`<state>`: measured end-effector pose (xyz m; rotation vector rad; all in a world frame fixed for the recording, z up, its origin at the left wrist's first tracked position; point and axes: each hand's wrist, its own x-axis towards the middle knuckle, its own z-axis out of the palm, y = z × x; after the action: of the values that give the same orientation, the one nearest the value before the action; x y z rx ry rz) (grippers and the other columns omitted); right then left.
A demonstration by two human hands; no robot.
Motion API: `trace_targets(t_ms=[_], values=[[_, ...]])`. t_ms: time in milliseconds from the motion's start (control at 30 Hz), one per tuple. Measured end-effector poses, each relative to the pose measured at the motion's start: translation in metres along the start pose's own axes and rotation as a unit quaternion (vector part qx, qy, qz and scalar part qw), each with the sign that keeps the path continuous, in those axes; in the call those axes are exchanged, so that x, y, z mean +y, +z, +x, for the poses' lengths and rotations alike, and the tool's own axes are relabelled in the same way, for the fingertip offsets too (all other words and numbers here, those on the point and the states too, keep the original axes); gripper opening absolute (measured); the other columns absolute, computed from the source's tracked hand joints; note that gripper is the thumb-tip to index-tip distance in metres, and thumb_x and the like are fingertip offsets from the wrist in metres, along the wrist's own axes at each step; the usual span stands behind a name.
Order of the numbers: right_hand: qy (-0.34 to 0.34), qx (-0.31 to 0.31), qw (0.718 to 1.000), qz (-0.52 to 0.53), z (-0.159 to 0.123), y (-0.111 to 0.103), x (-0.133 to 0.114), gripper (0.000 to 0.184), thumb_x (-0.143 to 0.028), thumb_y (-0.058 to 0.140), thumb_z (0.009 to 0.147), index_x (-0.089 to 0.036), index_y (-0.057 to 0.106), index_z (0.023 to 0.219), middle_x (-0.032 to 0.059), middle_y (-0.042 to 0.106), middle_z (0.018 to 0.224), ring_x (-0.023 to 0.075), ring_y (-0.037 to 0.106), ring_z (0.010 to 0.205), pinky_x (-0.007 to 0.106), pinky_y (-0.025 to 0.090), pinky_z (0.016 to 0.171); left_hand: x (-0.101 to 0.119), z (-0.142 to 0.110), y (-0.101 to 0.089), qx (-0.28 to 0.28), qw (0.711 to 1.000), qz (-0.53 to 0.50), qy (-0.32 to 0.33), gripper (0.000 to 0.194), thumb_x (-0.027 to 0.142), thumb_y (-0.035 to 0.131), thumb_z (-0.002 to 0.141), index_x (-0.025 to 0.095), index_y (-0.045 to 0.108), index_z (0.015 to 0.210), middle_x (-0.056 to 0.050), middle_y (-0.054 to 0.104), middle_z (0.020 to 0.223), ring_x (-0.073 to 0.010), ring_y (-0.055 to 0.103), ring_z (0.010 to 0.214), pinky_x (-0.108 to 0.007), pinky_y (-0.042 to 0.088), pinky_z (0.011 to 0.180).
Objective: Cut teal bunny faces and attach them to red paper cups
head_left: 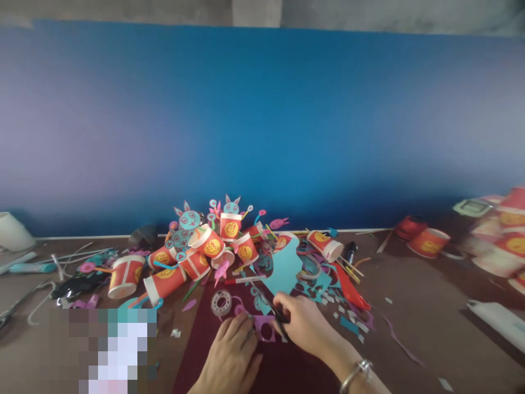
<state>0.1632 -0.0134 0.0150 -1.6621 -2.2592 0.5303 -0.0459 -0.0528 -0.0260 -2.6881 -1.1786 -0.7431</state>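
My right hand (pixel 305 320) is closed around a pair of dark-handled scissors (pixel 281 318), whose blades point away to the upper left. My left hand (pixel 235 350) lies palm down on the dark red mat (pixel 207 323), fingers stretched forward and thumb apart. Its fingertips are beside a purple piece of paper (pixel 259 324) with a round hole cut in it; whether they press on it I cannot tell. A roll of tape (pixel 221 302) lies just beyond the left hand. Past the scissors is a large light blue paper piece (pixel 283 268) with cut-out edges.
Red paper cups (pixel 166 283) and paper animal faces (pixel 190 220) are heaped at the back. Blue and white paper scraps (pixel 348 314) and a red balloon (pixel 353 287) lie to the right. A blue partition (pixel 262 120) stands behind. Blurred stacked cups (pixel 508 235) are far right.
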Motion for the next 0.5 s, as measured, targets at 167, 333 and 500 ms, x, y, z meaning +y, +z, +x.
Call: trace_targets(t_ms=[167,333,500], values=[[0.091,-0.009,0.992,-0.089,0.001,-0.002,0.012,0.009,-0.028,0.066,0.072,-0.022,0.059,0.076,0.0012,0.066,0.067,0.0197,0.062,0.067,0.024,0.029,0.054,0.000,0.002,-0.002,-0.018,1.000,-0.005,0.021,0.036,0.039,0.056,0.082,0.021,0.058,0.113,-0.003,0.067,0.111,-0.0218,0.060,0.101,-0.035,0.051,0.087],[0.154,0.000,0.984,-0.088,0.005,-0.005,0.024,0.026,-0.034,0.071,0.068,-0.020,0.056,0.084,0.0041,0.068,0.073,0.0240,0.063,0.073,0.025,0.033,0.058,-0.002,0.001,-0.002,-0.019,1.000,0.002,0.012,0.038,0.029,0.053,0.084,0.019,0.054,0.120,-0.007,0.063,0.118,-0.0233,0.057,0.108,-0.037,0.051,0.088],[0.153,0.006,0.988,-0.021,0.004,-0.001,0.028,0.025,-0.032,0.072,0.063,-0.022,0.055,0.079,-0.0010,0.063,0.067,0.0186,0.058,0.065,0.023,0.033,0.055,-0.014,-0.001,-0.003,0.005,0.999,0.013,-0.044,0.039,0.015,0.048,0.082,0.020,0.053,0.121,-0.010,0.059,0.123,-0.0233,0.052,0.115,-0.038,0.049,0.092]])
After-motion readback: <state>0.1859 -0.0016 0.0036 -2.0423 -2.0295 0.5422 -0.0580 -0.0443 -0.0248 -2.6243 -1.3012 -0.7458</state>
